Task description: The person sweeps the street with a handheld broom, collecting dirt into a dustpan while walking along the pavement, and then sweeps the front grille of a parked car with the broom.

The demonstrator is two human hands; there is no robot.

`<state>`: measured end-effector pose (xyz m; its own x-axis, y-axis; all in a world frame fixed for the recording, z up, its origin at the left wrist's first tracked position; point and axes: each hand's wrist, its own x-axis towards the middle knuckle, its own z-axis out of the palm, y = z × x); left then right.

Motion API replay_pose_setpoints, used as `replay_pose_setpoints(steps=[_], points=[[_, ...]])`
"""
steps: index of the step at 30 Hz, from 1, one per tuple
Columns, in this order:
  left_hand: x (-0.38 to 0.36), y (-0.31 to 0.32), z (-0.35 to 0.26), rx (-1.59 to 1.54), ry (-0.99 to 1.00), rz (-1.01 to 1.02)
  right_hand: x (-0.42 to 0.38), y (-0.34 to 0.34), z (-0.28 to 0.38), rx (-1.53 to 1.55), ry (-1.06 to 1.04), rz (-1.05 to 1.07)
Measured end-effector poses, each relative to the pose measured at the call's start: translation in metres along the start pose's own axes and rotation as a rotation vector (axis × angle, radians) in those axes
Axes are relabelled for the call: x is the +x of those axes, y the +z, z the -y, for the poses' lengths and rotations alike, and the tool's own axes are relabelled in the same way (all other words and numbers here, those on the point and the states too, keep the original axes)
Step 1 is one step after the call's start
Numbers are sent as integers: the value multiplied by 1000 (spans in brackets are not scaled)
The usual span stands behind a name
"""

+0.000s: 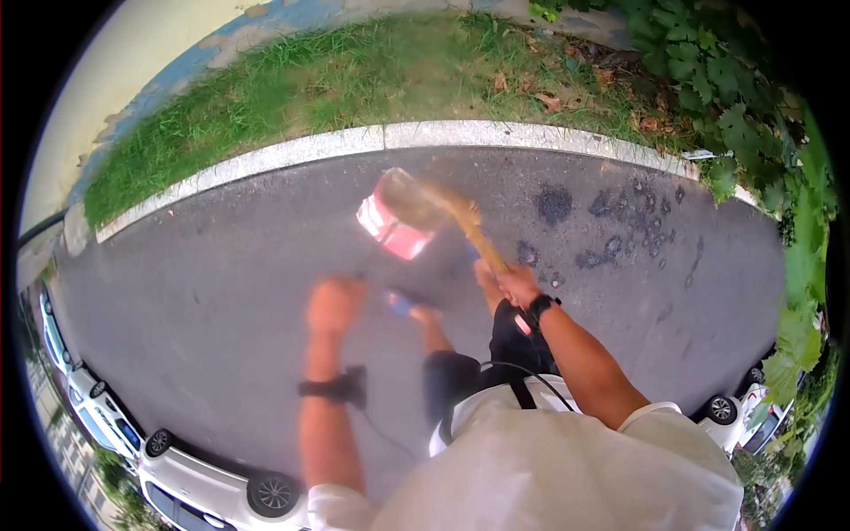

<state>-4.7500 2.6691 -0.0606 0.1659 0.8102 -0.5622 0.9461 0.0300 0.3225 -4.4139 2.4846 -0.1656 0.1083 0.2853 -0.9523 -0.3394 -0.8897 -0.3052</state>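
My right hand point(518, 285), a dark band on its wrist, is closed around the yellow-brown handle of a broom-like tool point(478, 234). The tool slants up and left to a brown end smeared by motion. Right by that end is a red-and-white object point(407, 239), boxy in outline; blur hides what it is and whether the two touch. Away to the left, my left hand point(335, 305) is raised over the pavement, also with a dark wristband. It is too blurred to make out its fingers, and I see nothing clear in it.
Grey asphalt point(221, 274) with dark stains point(611, 212) lies around my feet. Ahead, a pale kerb point(443, 134) borders grass point(354, 80). Vine leaves point(735, 97) hang along the right. Parked cars point(212, 478) stand at the lower left and lower right. A thin cable crosses my shirt.
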Motion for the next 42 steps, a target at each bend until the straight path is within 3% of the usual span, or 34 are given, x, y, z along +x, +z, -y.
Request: replay_pose_setpoints(steps=[3, 8, 11, 13, 15, 18, 21, 24, 27, 28, 32, 34, 37, 40, 42], points=[[4, -9, 6, -18, -19, 30, -51, 8, -3, -198, -59, -100], [-3, -14, -8, 4, -78, 99, -47, 3, 6, -347, -141, -196], [-7, -16, -21, 30, -116, 156, 21, 0, 18, -308, -159, -203], [-10, -8, -22, 29, -147, 123, 86, 12, 7, -696, -443, -275], [-10, -7, -24, 52, -154, 121, 95, 33, 7, -776, -458, -256], [-9, -9, -27, 49, -146, 100, 43, 45, 5, -407, -152, -95], [-16, -13, -22, 24, -139, 92, -52, 49, 53, -535, -50, -61], [-33, -10, -14, -80, -132, 43, -51, 34, 38, -464, -156, -95], [-52, -10, -8, -139, -195, 66, 5, 19, 33, -576, -327, -126], [-57, -10, -5, -144, -232, 89, 3, 26, 55, -420, -307, -82], [-63, 11, 13, -204, -272, 31, 68, 53, 61, -564, -213, -74], [-57, 19, 16, -181, -304, 21, 64, 77, 47, -564, -318, -60], [-63, 31, 21, -229, -318, -71, 31, 64, 34, -299, -135, 107], [-68, 31, 18, -241, -298, -78, 8, 49, 37, -633, -264, 14], [-69, 23, 16, -249, -262, -85, -13, 65, 72, -808, -238, 6]])
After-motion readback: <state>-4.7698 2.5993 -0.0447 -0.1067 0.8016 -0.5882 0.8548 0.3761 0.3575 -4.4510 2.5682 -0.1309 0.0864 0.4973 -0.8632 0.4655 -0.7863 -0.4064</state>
